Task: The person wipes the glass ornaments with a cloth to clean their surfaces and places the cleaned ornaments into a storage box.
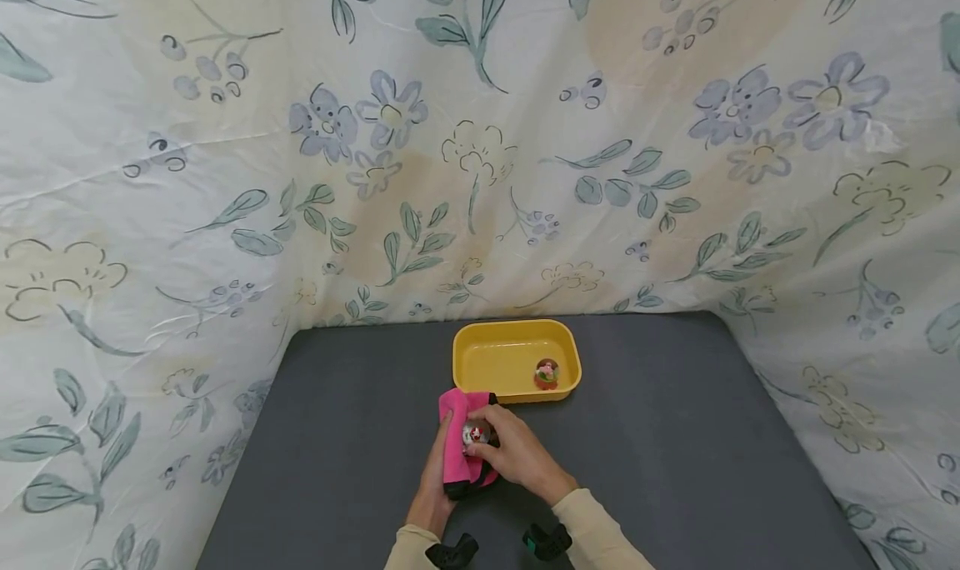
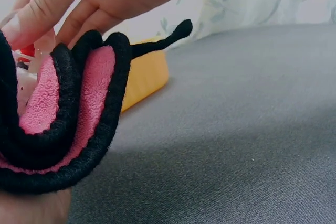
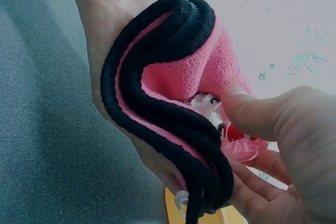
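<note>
A folded pink cloth (image 1: 453, 449) with thick black edging lies across my left hand (image 1: 433, 480), which holds it from below and the left side. My right hand (image 1: 525, 455) pinches a small clear globe (image 1: 475, 433) with a red and white figure inside, against the cloth. In the right wrist view, the thumb presses one side of the globe (image 3: 242, 145) while fingers lie beyond it. The left wrist view shows the cloth (image 2: 97, 85) in curved layers, partly hiding the globe. A black cord end (image 2: 163, 41) sticks out from its edging.
Just beyond the hands stands a yellow tray (image 1: 487, 360) on the dark grey table (image 1: 660, 437). Inside its right part sits a second small globe (image 1: 547, 374) with a pink figure and reddish base. A floral curtain (image 1: 480, 178) surrounds the table at the back and sides.
</note>
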Tool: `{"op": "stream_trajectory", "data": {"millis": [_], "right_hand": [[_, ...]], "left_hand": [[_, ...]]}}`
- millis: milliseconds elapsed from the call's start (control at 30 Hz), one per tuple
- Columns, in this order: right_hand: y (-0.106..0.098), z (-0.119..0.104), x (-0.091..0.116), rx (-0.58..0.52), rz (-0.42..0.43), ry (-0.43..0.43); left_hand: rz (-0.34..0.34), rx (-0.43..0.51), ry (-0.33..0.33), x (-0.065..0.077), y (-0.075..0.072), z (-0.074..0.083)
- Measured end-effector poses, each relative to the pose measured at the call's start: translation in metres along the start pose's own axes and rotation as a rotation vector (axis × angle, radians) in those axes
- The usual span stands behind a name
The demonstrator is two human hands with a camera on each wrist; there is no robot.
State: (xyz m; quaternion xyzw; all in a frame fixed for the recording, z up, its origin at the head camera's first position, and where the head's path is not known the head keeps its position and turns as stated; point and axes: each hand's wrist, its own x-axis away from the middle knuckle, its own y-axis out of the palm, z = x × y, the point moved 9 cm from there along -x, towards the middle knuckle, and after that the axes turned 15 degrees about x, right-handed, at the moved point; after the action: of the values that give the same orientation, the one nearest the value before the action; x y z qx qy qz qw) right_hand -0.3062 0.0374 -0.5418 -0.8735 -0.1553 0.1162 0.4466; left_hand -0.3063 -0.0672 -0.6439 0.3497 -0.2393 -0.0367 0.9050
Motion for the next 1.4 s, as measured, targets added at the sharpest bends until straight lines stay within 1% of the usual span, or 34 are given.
{"op": "stream_trajectory", "data": {"millis": [167, 400, 600, 767, 1033, 1200, 1400], "right_hand": [[0.001, -0.001, 0.001, 0.003, -0.010, -0.009], [0.000, -0.010, 0.004, 0.022, -0.013, -0.083], [0.001, -0.013, 0.004, 0.037, -0.028, -0.124], [0.000, -0.018, 0.005, 0.047, -0.027, -0.170], [0.000, -0.021, 0.005, 0.088, -0.031, -0.203], [0.000, -0.023, 0.005, 0.100, -0.037, -0.227], [0.000, -0.021, 0.005, 0.092, -0.038, -0.199]], "left_hand": [[-0.023, 0.019, 0.004, 0.001, 0.002, 0.001], [-0.054, 0.054, -0.016, 0.003, 0.005, 0.000], [-0.072, 0.089, -0.026, 0.004, 0.008, 0.000], [-0.092, 0.094, -0.029, 0.004, 0.010, -0.001], [-0.117, 0.103, -0.035, 0.005, 0.012, -0.002], [-0.107, 0.100, -0.038, 0.005, 0.012, -0.002], [-0.090, 0.088, -0.012, 0.003, 0.012, 0.000]]}}
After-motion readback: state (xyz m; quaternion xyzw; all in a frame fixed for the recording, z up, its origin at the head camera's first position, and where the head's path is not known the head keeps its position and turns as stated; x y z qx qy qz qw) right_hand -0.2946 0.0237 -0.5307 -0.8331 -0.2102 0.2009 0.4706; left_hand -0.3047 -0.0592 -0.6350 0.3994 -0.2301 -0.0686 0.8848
